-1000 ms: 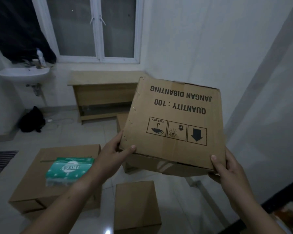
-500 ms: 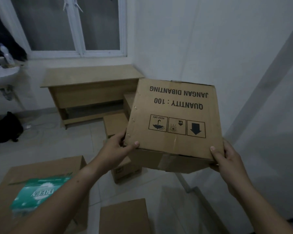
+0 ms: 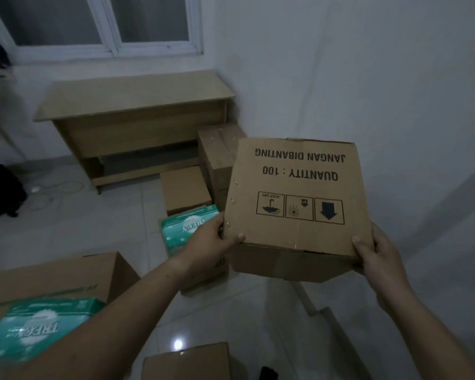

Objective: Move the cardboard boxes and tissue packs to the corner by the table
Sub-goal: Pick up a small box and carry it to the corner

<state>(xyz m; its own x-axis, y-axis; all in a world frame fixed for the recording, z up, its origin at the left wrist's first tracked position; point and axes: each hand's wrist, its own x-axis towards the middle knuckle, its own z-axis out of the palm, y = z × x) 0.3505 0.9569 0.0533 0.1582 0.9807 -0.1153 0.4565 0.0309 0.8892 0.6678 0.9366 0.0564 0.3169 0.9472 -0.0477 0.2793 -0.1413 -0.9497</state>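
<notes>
I hold a printed cardboard box (image 3: pixel 296 187) in the air, its text upside down. My left hand (image 3: pixel 211 239) grips its lower left corner and my right hand (image 3: pixel 373 259) grips its lower right corner. Beyond it, in the corner by the wooden table (image 3: pixel 132 105), stand a tall box (image 3: pixel 217 149) and a lower box (image 3: pixel 184 189). A green tissue pack (image 3: pixel 184 229) lies on another box just behind my left hand. At lower left a second tissue pack (image 3: pixel 39 325) rests on a large box (image 3: pixel 66 272).
A small box (image 3: pixel 187 362) sits on the tiled floor at the bottom edge. A black bag (image 3: pixel 0 190) and a white cable (image 3: pixel 47 187) lie at the left. The white wall (image 3: pixel 368 78) runs along the right, with a window above the table.
The view has tilted down and shifted right. The held box has sunk lower toward the corner, and a tissue pack behind my left hand has come into sight.
</notes>
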